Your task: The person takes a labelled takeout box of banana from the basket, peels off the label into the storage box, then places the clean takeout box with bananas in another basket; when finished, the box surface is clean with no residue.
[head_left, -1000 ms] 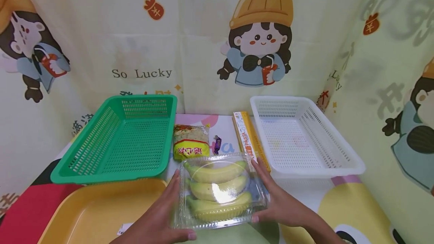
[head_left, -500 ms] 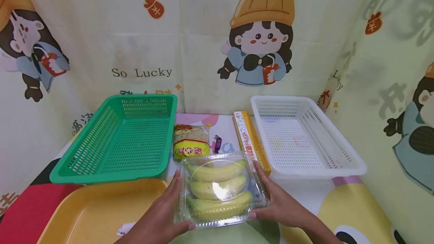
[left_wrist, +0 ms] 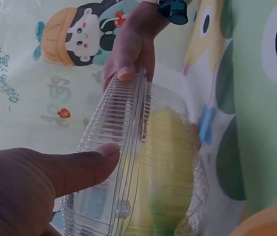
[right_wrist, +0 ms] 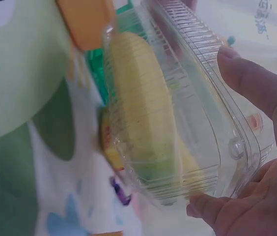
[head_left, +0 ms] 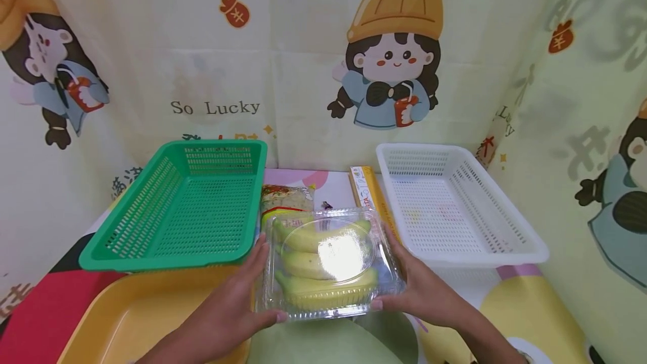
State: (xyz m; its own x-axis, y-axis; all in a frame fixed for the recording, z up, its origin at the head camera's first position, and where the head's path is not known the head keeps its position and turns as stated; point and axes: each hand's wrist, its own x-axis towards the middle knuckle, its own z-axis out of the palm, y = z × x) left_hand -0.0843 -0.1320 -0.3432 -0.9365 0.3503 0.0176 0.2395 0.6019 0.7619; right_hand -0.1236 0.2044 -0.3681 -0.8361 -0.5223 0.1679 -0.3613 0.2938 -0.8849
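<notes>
A clear plastic clamshell box [head_left: 323,265] with a ribbed rim holds three yellow bananas [head_left: 328,291], green at their tips. In the head view it is raised over the near middle of the table, its lid facing up and catching glare. My left hand [head_left: 229,299] grips its left side, thumb along the near edge. Its right side is held by my right hand [head_left: 422,285], thumb at the near corner and fingers along the side. Through the wall in the left wrist view, one banana [left_wrist: 170,167] shows. The right wrist view has the lid seam running past my thumb [right_wrist: 251,78].
A green basket [head_left: 96,257] stands at back left, a white basket [head_left: 525,249] at back right. Before the green one lies a yellow tray [head_left: 101,319]. Behind the box are a noodle bag [head_left: 285,198], a purple-wrapped candy [head_left: 327,205] and a pasta box [head_left: 371,190].
Both hands have lifted the clamshell box slightly, so it now covers more of the noodle bag, candy and pasta box. The head view has shifted a little. The grip stays the same.
</notes>
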